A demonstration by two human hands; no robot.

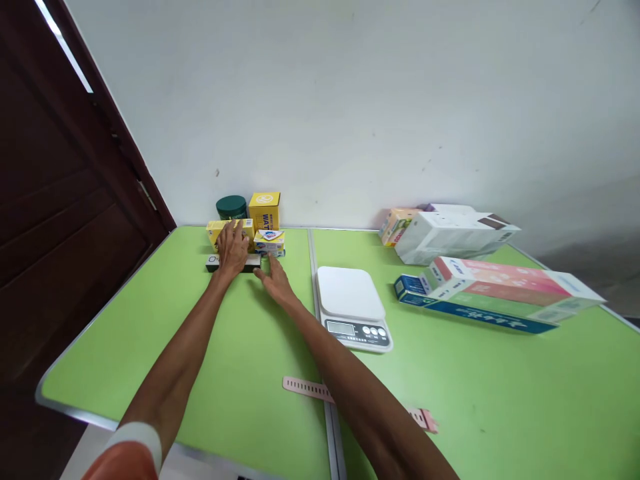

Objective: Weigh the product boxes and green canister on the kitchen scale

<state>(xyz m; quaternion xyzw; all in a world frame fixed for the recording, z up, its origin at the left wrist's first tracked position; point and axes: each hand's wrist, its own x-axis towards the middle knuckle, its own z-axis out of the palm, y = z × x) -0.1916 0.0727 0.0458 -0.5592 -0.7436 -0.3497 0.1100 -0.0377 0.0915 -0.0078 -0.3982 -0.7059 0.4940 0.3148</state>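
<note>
My left hand [233, 250] lies palm down across a slim black-and-white box [253, 264], its fingers stretched out over the front of a yellow carton [216, 229]. Whether it presses on either one I cannot tell. Thumb and fingers apart, my right hand [275, 279] is at the slim box's right end, just in front of a small yellow-and-white soap box [270, 241]. Behind these stand a jar with a dark green lid [231, 204] and a yellow cube-shaped box [265, 208]. The left hand hides the middle of the slim box.
A white kitchen scale [350, 293] sits right of my hands, beside the table's metal seam [313, 267]. Pink watch straps [305, 387] lie nearer me, partly under my right forearm. Several long cartons [500, 283] and white boxes [450, 233] are stacked at right. A wall [350, 120] rises behind.
</note>
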